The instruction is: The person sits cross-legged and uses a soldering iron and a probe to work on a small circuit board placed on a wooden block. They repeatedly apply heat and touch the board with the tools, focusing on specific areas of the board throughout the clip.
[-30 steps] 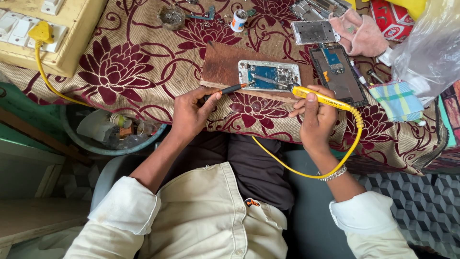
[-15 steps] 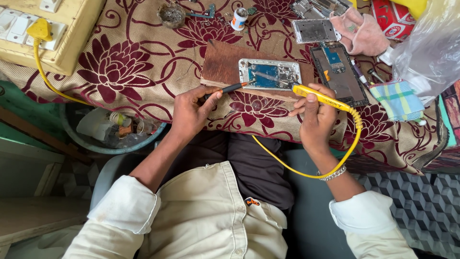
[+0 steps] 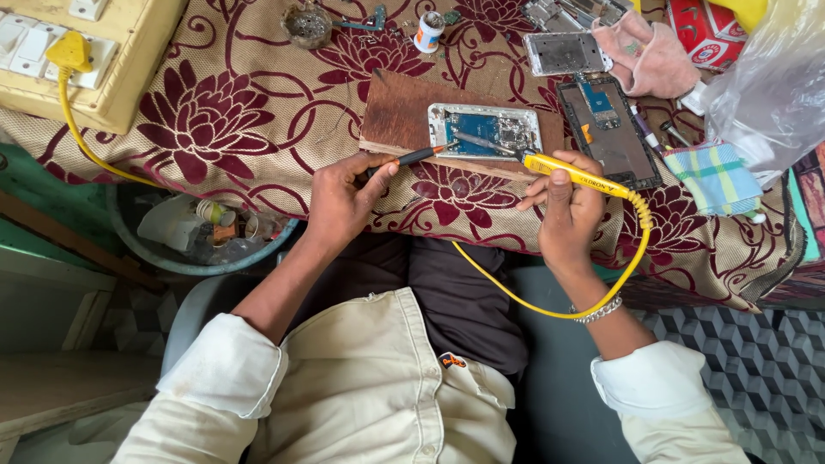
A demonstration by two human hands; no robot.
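While your left hand pinches a thin black-handled tool and your right hand closes around a yellow soldering iron, both tips meet over the opened phone, which lies on a brown wooden board on the maroon flowered cloth.

Packages first, all placed from that phone. Far to its right, at the top edge of the view, sits a red carton with white print, half cut off by the frame. Below the carton hangs a clear plastic bag, crumpled (its contents cannot be made out). Above and to the left of the phone stands a small white bottle with an orange label band, and further left a round metal dish of dark residue.

Just right of the phone lies a dark phone frame with a blue board inside, partly under the iron's tip end. Above the phone rests a silver back shell, touched by a pink cloth. A checked cloth lies further right.

Far left of the phone, a yellow plug sits in a cream switch box, its yellow cord partly hidden under the cloth edge. Below left, a grey tub holds cluttered bottles, hard to tell apart.
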